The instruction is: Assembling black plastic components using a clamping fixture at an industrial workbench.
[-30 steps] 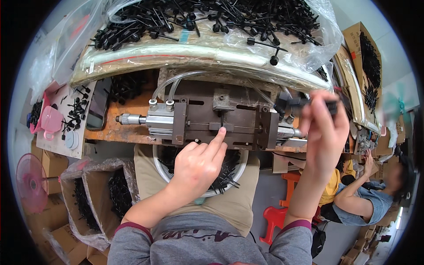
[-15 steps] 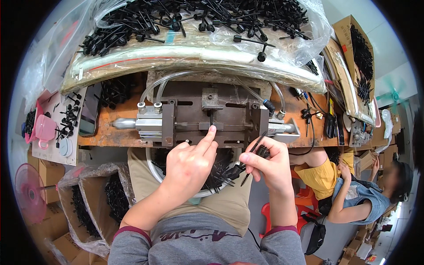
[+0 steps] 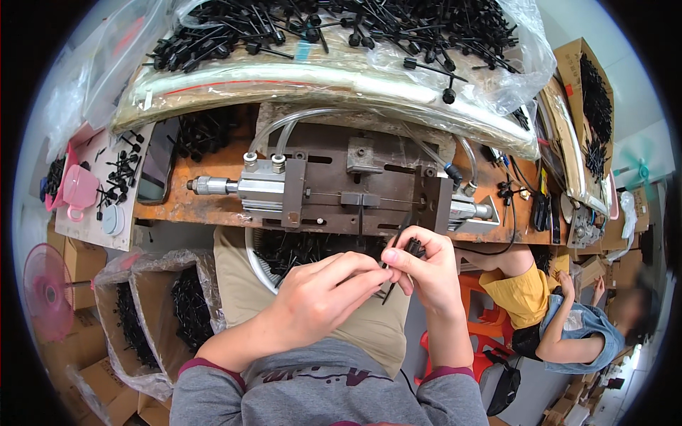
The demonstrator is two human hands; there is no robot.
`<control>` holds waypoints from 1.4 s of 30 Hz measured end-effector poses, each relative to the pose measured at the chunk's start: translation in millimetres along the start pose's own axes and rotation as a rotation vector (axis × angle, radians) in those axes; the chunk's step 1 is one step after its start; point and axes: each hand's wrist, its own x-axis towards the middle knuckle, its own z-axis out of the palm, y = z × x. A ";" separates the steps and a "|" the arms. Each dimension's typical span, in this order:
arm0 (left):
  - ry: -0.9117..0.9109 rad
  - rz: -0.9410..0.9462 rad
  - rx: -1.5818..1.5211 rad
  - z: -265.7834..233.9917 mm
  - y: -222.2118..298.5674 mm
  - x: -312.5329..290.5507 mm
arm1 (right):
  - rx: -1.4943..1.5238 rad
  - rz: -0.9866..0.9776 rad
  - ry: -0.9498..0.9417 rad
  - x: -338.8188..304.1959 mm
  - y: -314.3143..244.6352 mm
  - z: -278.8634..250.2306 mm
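Observation:
My right hand (image 3: 432, 273) is closed around a small bunch of black plastic pieces with thin stems (image 3: 415, 247), one long stem sticking out past the thumb. The fingers of my left hand (image 3: 320, 297) are pinched together and meet the right fingertips; what lies between them is too small to make out. Beyond my hands stands a metal fixture (image 3: 330, 153) with a small dark block (image 3: 360, 199) at its middle. A silver air cylinder (image 3: 261, 193) sits at its left end, another cylinder (image 3: 465, 208) at its right.
Black stemmed pieces (image 3: 334, 28) are heaped on the plastic-covered board behind the fixture. Over my lap is a round container of them (image 3: 252, 266). Lined boxes (image 3: 153, 312) stand at left, near a pink fan (image 3: 48, 298). Another person (image 3: 579, 326) sits at right.
My left hand has drawn back from the fixture's middle block, where its index finger pointed, and come to my right hand. The view has shifted slightly; the right hand keeps its bunch.

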 end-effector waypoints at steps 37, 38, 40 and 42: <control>-0.224 -0.748 -0.927 7.1 -8.5 -10.4 | 0.226 -0.210 0.005 -13.7 1.3 7.6; -0.201 -0.754 -0.938 9.7 -7.0 -12.7 | 0.179 -0.285 0.101 -15.0 -1.9 9.5; -0.131 -0.732 -0.904 7.0 -6.0 -16.6 | 0.173 -0.492 0.214 -10.8 -3.3 -1.6; -0.050 -0.737 -0.919 6.2 -10.1 -24.5 | 0.204 -0.671 0.236 -10.3 -5.1 -10.8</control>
